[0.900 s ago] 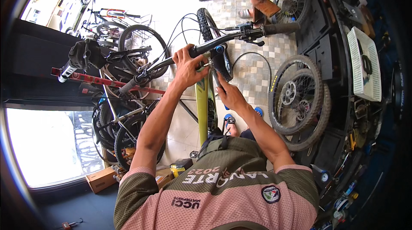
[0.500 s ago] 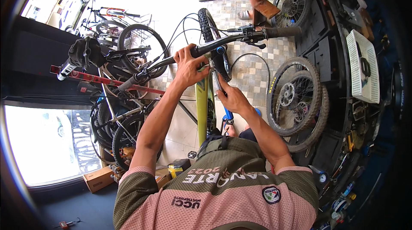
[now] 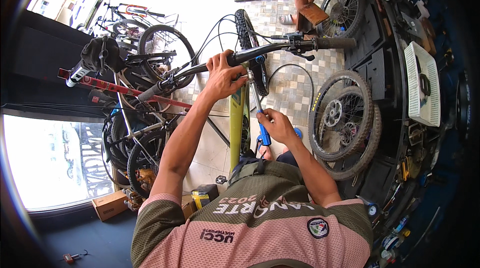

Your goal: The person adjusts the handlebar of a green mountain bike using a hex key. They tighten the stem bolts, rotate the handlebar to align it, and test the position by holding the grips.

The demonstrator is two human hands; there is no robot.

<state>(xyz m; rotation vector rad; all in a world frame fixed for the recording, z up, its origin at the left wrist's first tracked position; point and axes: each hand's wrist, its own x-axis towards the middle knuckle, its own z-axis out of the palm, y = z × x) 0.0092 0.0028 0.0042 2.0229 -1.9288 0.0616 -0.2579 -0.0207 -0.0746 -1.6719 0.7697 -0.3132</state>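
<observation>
The right grip [image 3: 276, 125] grasps a blue-handled wrench [image 3: 256, 99], its head beside the left grip [image 3: 223, 78], which clasps the handlebar [image 3: 264, 50].

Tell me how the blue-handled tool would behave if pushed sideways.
The blue-handled tool is probably stiff, as its shaft looks straight and metallic. That metal suggests it may feel heavy for its size. It would likely swing about its far end, beside the left hand, since the shaft is long.
</observation>
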